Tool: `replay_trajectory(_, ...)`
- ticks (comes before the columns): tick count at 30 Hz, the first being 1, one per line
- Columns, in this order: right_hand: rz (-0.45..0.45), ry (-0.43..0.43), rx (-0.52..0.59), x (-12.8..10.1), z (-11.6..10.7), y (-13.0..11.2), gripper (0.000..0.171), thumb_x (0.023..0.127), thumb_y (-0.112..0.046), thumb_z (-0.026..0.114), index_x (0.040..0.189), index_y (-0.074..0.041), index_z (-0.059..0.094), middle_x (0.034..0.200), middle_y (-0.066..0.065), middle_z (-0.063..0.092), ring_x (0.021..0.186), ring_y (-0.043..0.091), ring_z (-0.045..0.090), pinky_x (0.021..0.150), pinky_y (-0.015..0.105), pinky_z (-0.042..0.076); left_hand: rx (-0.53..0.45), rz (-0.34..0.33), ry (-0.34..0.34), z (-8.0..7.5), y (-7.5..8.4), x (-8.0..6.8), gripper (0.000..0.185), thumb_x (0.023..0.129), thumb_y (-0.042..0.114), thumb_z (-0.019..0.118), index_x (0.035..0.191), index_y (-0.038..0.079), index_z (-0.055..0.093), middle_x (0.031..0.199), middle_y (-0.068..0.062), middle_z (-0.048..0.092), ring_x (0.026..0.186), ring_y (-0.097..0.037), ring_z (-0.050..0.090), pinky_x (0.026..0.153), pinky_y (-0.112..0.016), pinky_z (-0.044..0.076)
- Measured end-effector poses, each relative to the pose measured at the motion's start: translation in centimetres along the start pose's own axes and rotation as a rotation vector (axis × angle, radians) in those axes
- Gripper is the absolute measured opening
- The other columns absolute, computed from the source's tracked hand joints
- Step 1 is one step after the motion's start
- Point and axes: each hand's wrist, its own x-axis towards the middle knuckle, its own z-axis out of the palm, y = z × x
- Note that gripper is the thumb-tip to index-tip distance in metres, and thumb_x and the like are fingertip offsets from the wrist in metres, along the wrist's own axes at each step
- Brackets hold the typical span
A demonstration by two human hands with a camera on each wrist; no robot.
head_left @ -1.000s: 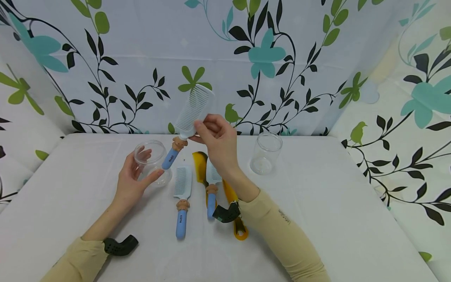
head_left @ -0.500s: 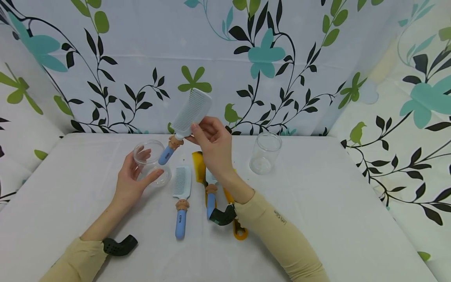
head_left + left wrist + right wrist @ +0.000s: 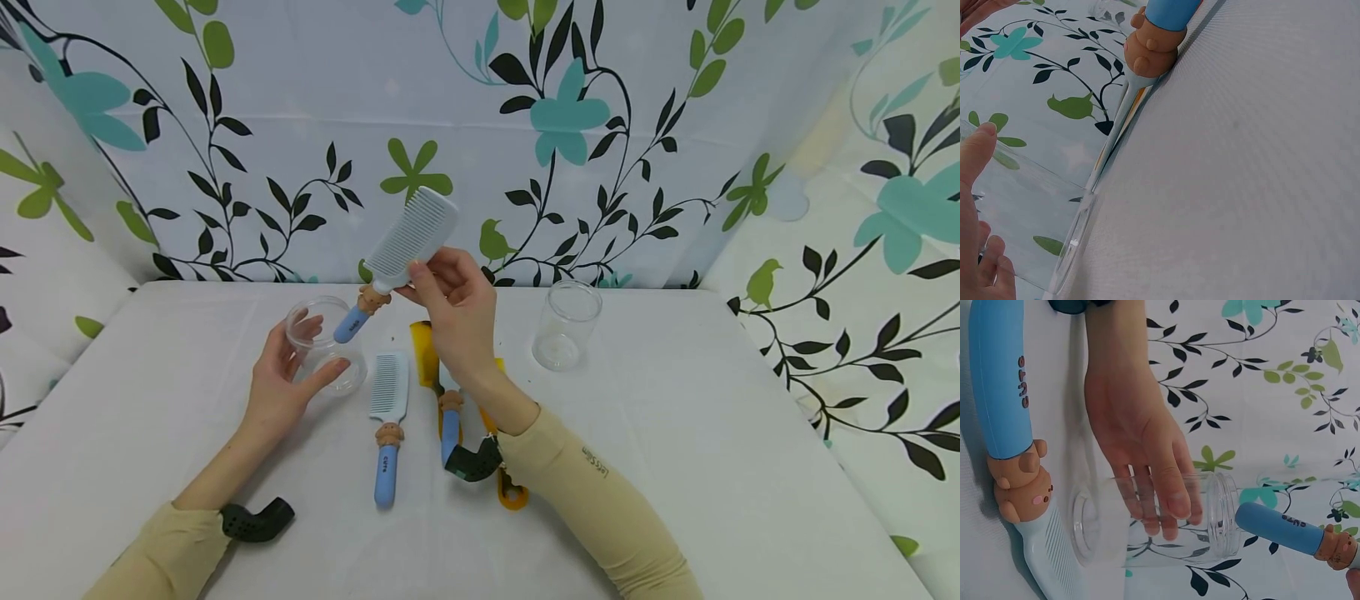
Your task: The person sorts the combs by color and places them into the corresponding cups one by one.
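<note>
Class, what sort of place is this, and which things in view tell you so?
Probably a staged tabletop workspace: a white-covered table stands before a leaf-patterned backdrop, and a dark device sits at each of the person's wrists.

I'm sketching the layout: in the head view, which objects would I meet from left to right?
Clear jar in the left hand, flat-lying comb, partly covered comb, yellow ringed end, second clear jar. The comb held up by the right hand overlaps this order, so I left it out.
</note>
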Motion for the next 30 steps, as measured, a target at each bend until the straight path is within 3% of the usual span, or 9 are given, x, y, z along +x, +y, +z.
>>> replay_trajectory(10, -0.002, 0.039, 0.022, -0.22, 0.35, -0.06, 0.026, 0.099, 0.004, 0.055, 0.124, 0.011, 0.052, 0.118, 0.03, 0.062, 0.106, 0.044, 0.067, 0.089, 0.042, 0.06, -0.012, -0.006, -0.006, -0.07, 0.49, -0.05, 0.081, 0.089, 0.01, 0.076, 0.155, 0.014, 0.029, 0.151, -0.013, 0.047, 0.144, -0.023, 0.038, 0.122, -0.038, 0.029)
replay_trajectory(16, -0.002, 0.037, 0.018, -0.33, 0.49, 0.06, 0.026, 0.099, 0.004, 0.055, 0.124, 0.011, 0.052, 0.119, 0.03, 0.062, 0.107, 0.046, 0.066, 0.089, 0.041, 0.06, -0.002, -0.007, -0.003, -0.04, 0.14, 0.03, 0.081, 0.089, 0.011, 0.076, 0.156, 0.017, 0.03, 0.151, -0.014, 0.047, 0.143, -0.016, 0.039, 0.121, -0.028, 0.031)
replay_trajectory(22, -0.005, 0.029, 0.016, -0.55, 0.55, 0.19, 0.026, 0.099, 0.004, 0.054, 0.124, 0.011, 0.051, 0.121, 0.03, 0.061, 0.109, 0.045, 0.066, 0.09, 0.041, 0.06, 0.001, -0.011, -0.006, -0.04, 0.14, 0.07, 0.081, 0.09, 0.013, 0.075, 0.156, 0.016, 0.028, 0.152, -0.013, 0.046, 0.144, -0.019, 0.038, 0.122, -0.036, 0.029)
replay_trajectory(30, -0.027, 0.031, 0.016, -0.77, 0.7, 0.5, 0.026, 0.099, 0.004, 0.054, 0.124, 0.011, 0.05, 0.121, 0.03, 0.061, 0.11, 0.046, 0.065, 0.091, 0.041, 0.059, -0.005, -0.02, -0.01, -0.05, 0.36, 0.01, 0.081, 0.089, 0.012, 0.075, 0.156, 0.021, 0.029, 0.152, -0.013, 0.046, 0.144, -0.019, 0.037, 0.123, -0.037, 0.029)
